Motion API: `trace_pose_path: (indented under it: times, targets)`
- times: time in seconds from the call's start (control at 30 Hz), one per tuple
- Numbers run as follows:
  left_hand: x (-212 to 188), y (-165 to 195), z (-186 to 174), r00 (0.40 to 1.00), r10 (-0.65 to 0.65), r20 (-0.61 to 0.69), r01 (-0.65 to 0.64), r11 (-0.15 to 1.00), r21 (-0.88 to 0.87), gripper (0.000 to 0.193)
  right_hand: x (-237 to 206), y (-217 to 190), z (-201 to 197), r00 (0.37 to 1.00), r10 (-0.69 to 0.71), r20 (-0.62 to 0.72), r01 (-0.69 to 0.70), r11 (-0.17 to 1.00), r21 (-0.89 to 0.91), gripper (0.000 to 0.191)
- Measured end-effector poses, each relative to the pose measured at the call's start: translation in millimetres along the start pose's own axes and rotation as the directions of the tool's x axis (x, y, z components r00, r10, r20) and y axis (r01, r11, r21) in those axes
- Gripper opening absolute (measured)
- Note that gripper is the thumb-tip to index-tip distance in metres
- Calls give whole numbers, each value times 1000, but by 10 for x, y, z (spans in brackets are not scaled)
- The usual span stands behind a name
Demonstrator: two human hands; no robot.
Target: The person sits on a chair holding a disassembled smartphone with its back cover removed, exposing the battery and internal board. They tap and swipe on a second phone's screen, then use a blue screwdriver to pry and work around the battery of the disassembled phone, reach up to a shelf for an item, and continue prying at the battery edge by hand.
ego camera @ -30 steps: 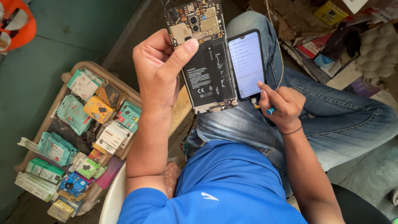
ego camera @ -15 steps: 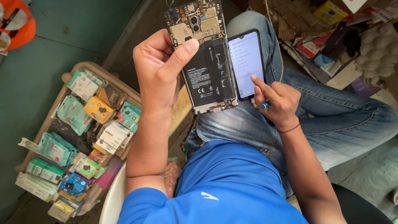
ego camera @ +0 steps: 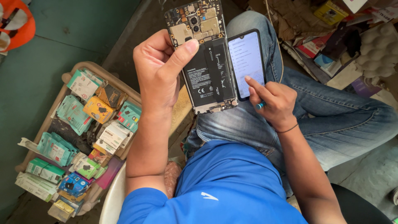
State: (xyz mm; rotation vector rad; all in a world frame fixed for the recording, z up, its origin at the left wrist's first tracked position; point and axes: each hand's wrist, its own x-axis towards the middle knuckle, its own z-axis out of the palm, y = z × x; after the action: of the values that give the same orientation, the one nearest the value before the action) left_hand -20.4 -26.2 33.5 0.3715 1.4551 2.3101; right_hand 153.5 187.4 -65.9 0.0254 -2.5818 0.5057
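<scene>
At the left a tray of small packets, then top centre the left hand grips an opened phone with battery showing, while beside it the right hand, curled round a blue tool, fingers a lit phone on the knee.

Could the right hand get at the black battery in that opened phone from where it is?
Probably yes. The right hand is touching the lit phone right beside the opened phone, and the battery lies uncovered, except where the left thumb overlaps its edge.
</scene>
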Motion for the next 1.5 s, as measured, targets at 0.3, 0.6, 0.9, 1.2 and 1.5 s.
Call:
trace_pose_path:
  times: [0.3, 0.6, 0.9, 1.2, 1.5]
  targets:
    - [-9, 5, 8, 1000, -1, -5, 1, 1000, -3, 13, 4, -29, -31, 999, 27, -17, -27, 999, 34, 30]
    - [-4, -1, -3, 1000, 0, -4, 0, 1000, 10, 12, -190, 130, -66, 989, 84, -119, -79, 996, 53, 23]
    - [-5, -21, -18, 1000, 14, 1, -14, 1000, -4, 11, -412, 213, -40, 985, 39, -167, -35, 999, 29, 27]
    - [-8, 1, -7, 1000, 12, 5, -12, 1000, -13, 12, -401, 203, -36, 984, 53, -170, -41, 996, 76, 25]
    - [-19, -4, -8, 1000, 16, 3, -15, 1000, -22, 12, -342, -14, -265, 951, 254, -175, -205, 944, 257, 19]
